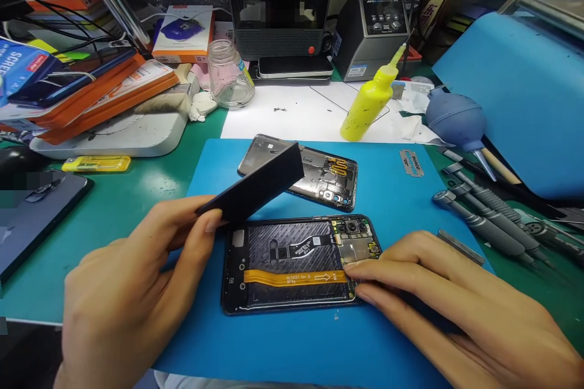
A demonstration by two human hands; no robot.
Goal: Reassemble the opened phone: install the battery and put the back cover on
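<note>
My left hand (132,292) pinches a flat black phone battery (260,185) at one end and holds it tilted above the opened phone. The opened phone (292,296) lies flat on the blue mat, its battery bay bare and textured. An orange flex cable (294,278) runs lengthwise across that bay. My right hand (456,304) has its thumb and index fingertips close together at the cable's right end, beside the circuit board (358,249); the fingers hide what lies right under them. Behind the phone is a detached phone back cover (314,173), inner side up.
On the blue mat (387,340) lies a razor blade (412,163). Screwdrivers (493,213) and a blue air blower (456,118) are at the right. Behind stand a yellow bottle (369,103) and a glass jar (230,76). Another phone (41,213) lies left, near a yellow cutter (95,163).
</note>
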